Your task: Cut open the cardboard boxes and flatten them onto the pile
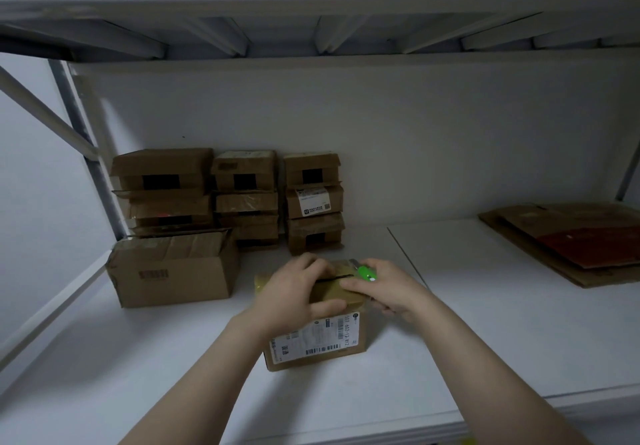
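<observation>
A green cutter is gripped in the curled right hand, its tip held at a dark slit in the top of the box. The box top is clasped by the left hand. A big box is set left of the box, stacks behind it, and the pile well to its right.

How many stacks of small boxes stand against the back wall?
3: the left stack, the middle stack and the right stack, side by side; more may hide behind them.
</observation>
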